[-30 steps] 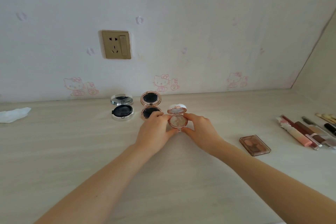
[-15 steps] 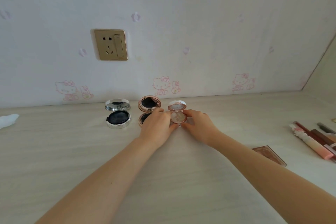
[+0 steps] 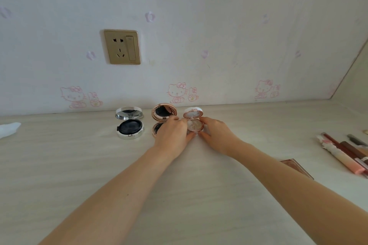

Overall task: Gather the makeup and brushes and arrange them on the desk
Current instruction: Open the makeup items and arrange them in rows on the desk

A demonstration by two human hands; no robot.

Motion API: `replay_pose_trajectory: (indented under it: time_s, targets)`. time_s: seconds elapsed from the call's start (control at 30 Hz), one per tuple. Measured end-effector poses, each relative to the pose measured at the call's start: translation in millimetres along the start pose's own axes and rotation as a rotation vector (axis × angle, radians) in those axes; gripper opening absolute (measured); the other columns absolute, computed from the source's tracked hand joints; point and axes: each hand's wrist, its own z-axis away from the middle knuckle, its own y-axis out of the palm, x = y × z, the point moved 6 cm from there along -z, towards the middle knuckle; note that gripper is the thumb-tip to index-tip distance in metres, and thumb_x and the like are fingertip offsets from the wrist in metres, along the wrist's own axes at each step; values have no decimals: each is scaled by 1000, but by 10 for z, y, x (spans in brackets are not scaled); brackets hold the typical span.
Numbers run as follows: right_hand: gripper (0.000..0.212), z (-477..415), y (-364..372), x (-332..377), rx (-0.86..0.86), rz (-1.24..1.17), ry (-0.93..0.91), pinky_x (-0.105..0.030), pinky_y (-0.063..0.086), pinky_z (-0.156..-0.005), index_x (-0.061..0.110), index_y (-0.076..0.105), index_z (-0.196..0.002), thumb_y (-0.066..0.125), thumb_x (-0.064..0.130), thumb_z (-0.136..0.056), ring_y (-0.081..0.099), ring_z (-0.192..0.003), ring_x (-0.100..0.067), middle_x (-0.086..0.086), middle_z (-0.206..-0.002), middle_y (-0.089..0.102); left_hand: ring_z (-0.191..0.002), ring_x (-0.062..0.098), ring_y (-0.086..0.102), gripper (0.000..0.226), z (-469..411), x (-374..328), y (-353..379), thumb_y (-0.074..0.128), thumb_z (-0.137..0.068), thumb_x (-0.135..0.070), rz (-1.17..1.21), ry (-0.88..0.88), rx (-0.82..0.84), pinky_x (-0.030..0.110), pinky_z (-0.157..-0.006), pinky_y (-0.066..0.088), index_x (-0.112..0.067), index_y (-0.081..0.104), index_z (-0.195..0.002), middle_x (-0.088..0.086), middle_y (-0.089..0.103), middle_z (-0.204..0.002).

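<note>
**At the back edge of the desk: third compact brought into line**

At the back edge of the desk (image 3: 79,165), near its middle, a small pink compact (image 3: 195,125) is held from both sides. It is pinched at its left rim by the left hand (image 3: 172,135) and at its right rim by the right hand (image 3: 218,135), with fingers curled round the base and thumbs at the near rim. Neither hand is free. The lid stands open and upright, and the base appears to rest on the desk.

Against the views of a second ago, the compact has been eased back toward the wall. Its lid is now level with the lid of the rose-gold compact (image 3: 163,112) just to its left, whose base is partly hidden by the left hand. A silver compact (image 3: 129,128), also open, is set further left in the same row. It is judged that this placement is all but complete and only release remains.

Toward the right edge, a brown palette (image 3: 296,166) and a cluster of tubes and pencils (image 3: 342,155) lie well apart from the row, and are judged not yet arranged. A white tissue (image 3: 9,129) is noted at the left edge.
</note>
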Motion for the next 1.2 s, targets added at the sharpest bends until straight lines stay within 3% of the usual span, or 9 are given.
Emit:
replay_pose_trajectory:
  time_s: [0.17,0.27,0.33,0.63,0.83,0.97,1.2]
  targets:
    - [30,91,-68,-12,27,57,22,-32,41,-82,8,53,-120,55,19,-92,53,-109,-31,-13,-114,61,-119,17,50,39,81,-3,-100,56,-87,-47,-13,-10,-11,35,-81,50,-18,61,-112,3,61,-112]
    - [49,224,-139,-41,37,93,60,-33,36,-103,8,40,-139,52,25,-95,43,-128,-27,-12,-134,51,-123,16,46,38,175,-54,-231,54,-91,-43,-45,-7,-27,35,-81,46,-14,59,-115,5,61,-115]
    - [52,343,-205,-37,34,100,65,-31,31,-108,11,35,-144,50,28,-97,37,-134,-24,-9,-141,46,-124,16,45,40,257,-104,-319,53,-92,-42,-64,5,-45,34,-83,45,-14,58,-120,5,60,-119]
    - [48,1050,-642,-157,-25,153,112,-30,31,-109,16,38,-143,46,30,-98,35,-135,-19,-3,-142,45,-122,19,47,40,670,-534,-399,49,-95,-35,57,61,-16,34,-90,46,-12,55,-127,7,54,-125]
    - [46,1626,-886,-382,-45,146,174,-26,38,-101,19,41,-141,47,32,-97,49,-121,-15,1,-136,48,-114,23,55,41,900,-932,-220,49,-95,-37,172,73,61,35,-92,46,-18,52,-131,5,49,-131]
    - [43,1936,-1029,-547,-65,164,222,-17,29,-94,19,43,-140,45,30,-98,44,-126,-15,0,-134,50,-121,16,50,38,984,-1217,-96,50,-94,-35,239,114,83,35,-93,46,-17,54,-128,3,53,-127]
    - [46,2241,-1124,-879,-64,219,287,-25,33,-105,18,43,-140,47,34,-97,43,-130,-15,1,-139,50,-126,13,43,37,1003,-1634,102,49,-95,-33,280,156,125,33,-93,45,-18,53,-128,2,55,-125]
